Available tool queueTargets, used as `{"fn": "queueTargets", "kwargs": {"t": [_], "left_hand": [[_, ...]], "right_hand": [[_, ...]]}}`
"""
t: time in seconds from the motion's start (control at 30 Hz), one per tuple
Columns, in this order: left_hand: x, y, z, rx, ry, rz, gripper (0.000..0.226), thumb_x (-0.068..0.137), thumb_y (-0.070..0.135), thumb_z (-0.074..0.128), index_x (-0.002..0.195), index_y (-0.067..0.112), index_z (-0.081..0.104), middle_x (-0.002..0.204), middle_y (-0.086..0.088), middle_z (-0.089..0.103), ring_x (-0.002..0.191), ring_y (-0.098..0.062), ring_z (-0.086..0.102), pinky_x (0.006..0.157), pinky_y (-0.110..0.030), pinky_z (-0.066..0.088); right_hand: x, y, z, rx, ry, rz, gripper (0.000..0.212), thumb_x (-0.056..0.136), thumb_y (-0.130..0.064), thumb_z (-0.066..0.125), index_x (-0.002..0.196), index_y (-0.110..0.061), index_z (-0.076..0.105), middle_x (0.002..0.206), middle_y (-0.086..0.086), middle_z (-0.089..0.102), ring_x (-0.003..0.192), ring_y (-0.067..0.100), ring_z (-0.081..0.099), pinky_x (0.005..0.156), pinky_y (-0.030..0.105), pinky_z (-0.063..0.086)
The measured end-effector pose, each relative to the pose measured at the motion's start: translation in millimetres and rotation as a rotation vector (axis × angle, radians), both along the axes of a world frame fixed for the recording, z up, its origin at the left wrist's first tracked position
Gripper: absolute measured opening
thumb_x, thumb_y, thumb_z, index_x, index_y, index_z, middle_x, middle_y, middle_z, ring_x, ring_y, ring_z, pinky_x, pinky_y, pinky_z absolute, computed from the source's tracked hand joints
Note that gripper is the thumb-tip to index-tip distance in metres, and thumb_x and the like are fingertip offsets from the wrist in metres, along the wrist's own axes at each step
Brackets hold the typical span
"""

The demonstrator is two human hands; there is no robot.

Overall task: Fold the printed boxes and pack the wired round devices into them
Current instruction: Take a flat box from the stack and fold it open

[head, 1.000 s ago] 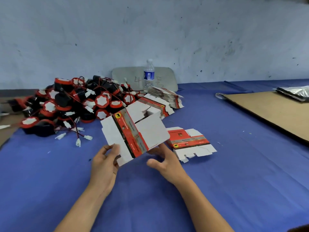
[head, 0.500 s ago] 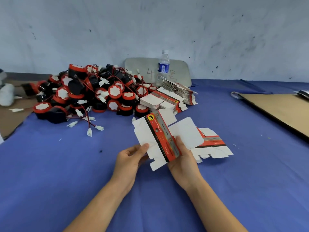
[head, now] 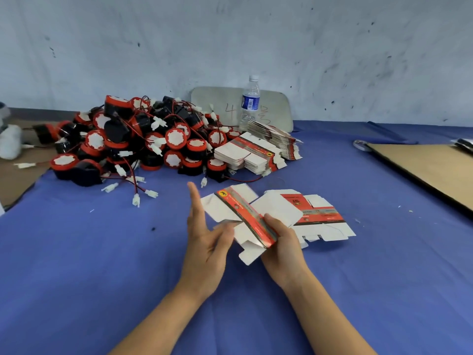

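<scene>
Blue cloth [head: 76, 252], matte and slightly rumpled, covers the table under a scuffed pale wall. At 10 o'clock from the hands lies the heap of round devices [head: 133, 144]: black plastic drums with red rims and white faces, tangled in thin red and black wires ending in white plugs. The left hand [head: 204, 242] stands edge-on with its fingers straight and released, the thumb just touching a white flap on the left side of the printed box [head: 240, 213]. That box is a thin, glossy card blank, partly opened and held low over the cloth. Its red band, the long axis, runs from 11 o'clock to 5 o'clock, so the unfolded flaps lie toward the left hand, which looks better placed to fold next. At 12 o'clock beyond it sits the stack of flat boxes [head: 256, 155]. The right hand [head: 284, 242] clamps the 5 o'clock end of the band, fingers curled round it. Just beside it, at 3 o'clock, a second flat blank [head: 320, 216] lies on the cloth. A brown cardboard sheet [head: 422, 167] lies at 2 o'clock.
</scene>
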State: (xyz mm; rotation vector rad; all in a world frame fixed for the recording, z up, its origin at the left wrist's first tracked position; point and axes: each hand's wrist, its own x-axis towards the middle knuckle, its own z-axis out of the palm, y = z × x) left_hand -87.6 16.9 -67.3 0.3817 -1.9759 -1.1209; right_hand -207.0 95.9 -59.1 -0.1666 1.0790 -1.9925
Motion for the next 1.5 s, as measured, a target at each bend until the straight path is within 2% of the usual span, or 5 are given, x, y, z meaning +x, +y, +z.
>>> {"fn": "queueTargets", "kwargs": {"t": [0.33,0.53,0.73,1.27,1.5], "left_hand": [[0.4,-14.8,-6.1,-0.19,-0.314,0.05,0.044,0.087,0.028,0.039,0.12,0.028,0.067,0.159,0.016,0.0,0.129,0.002,0.026,0.107,-0.039,0.033],[-3.1,-3.0,-10.9,-0.399,-0.563,-0.162,0.053,0.092,0.055,0.028,0.125,0.074,-0.01,0.155,0.033,0.005,0.13,-0.008,0.021,0.112,-0.03,0.018],[-0.6,9.0,-4.3,-0.161,-0.29,-0.319,0.063,0.092,0.047,0.044,0.135,0.072,0.005,0.144,0.043,0.022,0.136,0.009,0.025,0.111,-0.015,0.026],[-2.0,11.6,-0.5,-0.491,-0.277,-0.072,0.077,0.097,0.023,0.046,0.144,0.056,-0.004,0.154,0.027,0.021,0.115,-0.006,0.045,0.104,-0.025,0.031],[-4.1,12.1,-3.8,-0.519,-0.346,-0.027,0.069,0.095,0.03,0.041,0.147,0.049,-0.002,0.141,0.025,0.041,0.114,-0.007,0.045,0.105,-0.028,0.03]], "right_hand": [[0.2,5.0,-1.6,-0.072,-0.021,0.042,0.025,0.089,-0.017,0.05,0.105,-0.004,0.064,0.099,0.015,0.07,0.085,0.026,0.068,0.077,0.035,0.053],[8.1,3.9,-0.6,-0.115,0.085,0.171,0.056,0.06,-0.063,0.075,0.096,-0.021,0.077,0.101,0.007,0.07,0.094,0.021,0.067,0.087,0.035,0.052],[12.2,-1.4,0.5,-0.015,0.177,0.189,0.137,0.032,-0.068,0.087,0.15,-0.033,0.026,0.132,0.008,0.059,0.105,0.027,0.067,0.074,0.034,0.058],[0.9,2.5,3.4,-0.063,0.301,-0.009,0.099,0.066,-0.037,0.07,0.146,-0.053,0.014,0.119,0.009,0.067,0.107,0.036,0.064,0.1,0.05,0.046],[0.0,4.9,4.9,-0.08,0.287,0.086,0.149,0.027,-0.069,0.086,0.153,-0.028,0.017,0.117,0.011,0.059,0.106,0.032,0.056,0.079,0.041,0.054]]}}
